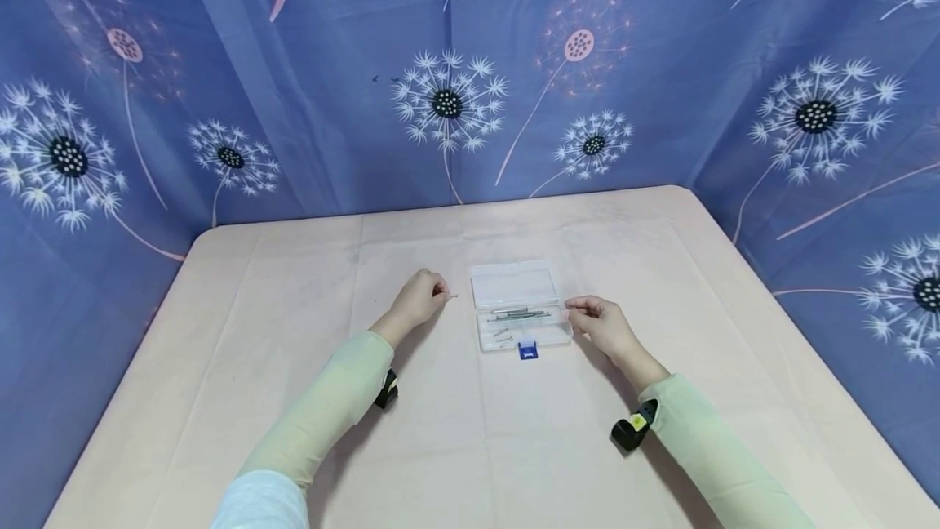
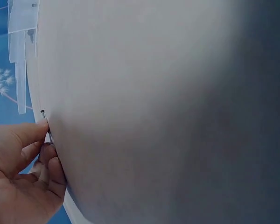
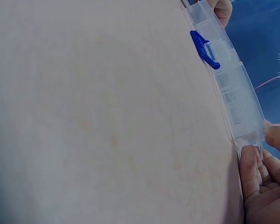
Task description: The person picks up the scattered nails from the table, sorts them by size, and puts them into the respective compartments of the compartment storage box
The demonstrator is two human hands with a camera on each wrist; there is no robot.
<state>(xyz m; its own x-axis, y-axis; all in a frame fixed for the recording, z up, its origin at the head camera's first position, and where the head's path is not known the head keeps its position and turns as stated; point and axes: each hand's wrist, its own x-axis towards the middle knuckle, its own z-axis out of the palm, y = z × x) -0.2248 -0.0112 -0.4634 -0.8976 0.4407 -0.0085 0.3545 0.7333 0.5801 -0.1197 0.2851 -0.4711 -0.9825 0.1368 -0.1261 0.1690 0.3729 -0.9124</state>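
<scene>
In the head view my left hand (image 1: pixel 419 299) is left of a clear plastic box (image 1: pixel 543 334), above the table. Its thumb and fingertips pinch a thin metal nail (image 2: pixel 43 113), whose small flat head points up past the thumb in the left wrist view. The box lies with its lid (image 1: pixel 514 286) folded back away from me and a blue latch (image 1: pixel 528 350) on the near side. Several long nails (image 1: pixel 518 314) and a few small ones lie inside. My right hand (image 1: pixel 608 328) holds the box's right end between thumb and fingers, also visible in the right wrist view.
A pale pink cloth covers the table (image 1: pixel 441 447). Blue curtains (image 1: pixel 352 104) with dandelion prints hang behind it and along both sides. Each wrist carries a black camera (image 1: pixel 630 433) on a strap.
</scene>
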